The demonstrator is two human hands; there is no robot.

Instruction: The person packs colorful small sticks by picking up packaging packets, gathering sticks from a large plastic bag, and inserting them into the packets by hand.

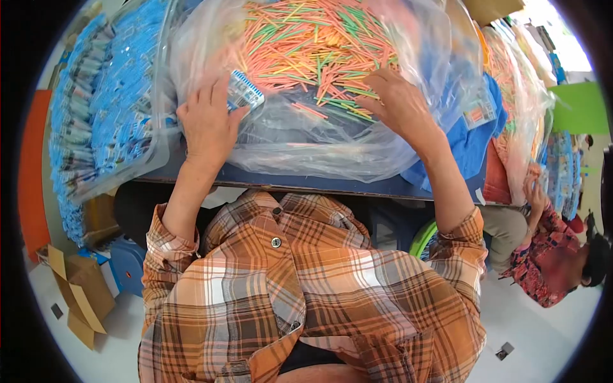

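Lying loose in a heap on clear plastic [383, 156], the thin coloured sticks [300, 54] look light, fairly stiff and easily snapped, and their smooth sides probably let them roll over one another. A small bunch is best taken across the middle, with light pressure from thumb and fingertips. The right hand [405, 105] is at the heap's near right side, fingers curled and thumb apart; whether it pinches any sticks I cannot tell. The left hand [209, 124], its fingers together, appears to hold the small blue-and-white packet [246, 92] by its near edge. That packet seems light, with a slippery, flexible wrapper, so an edge grip suits it.
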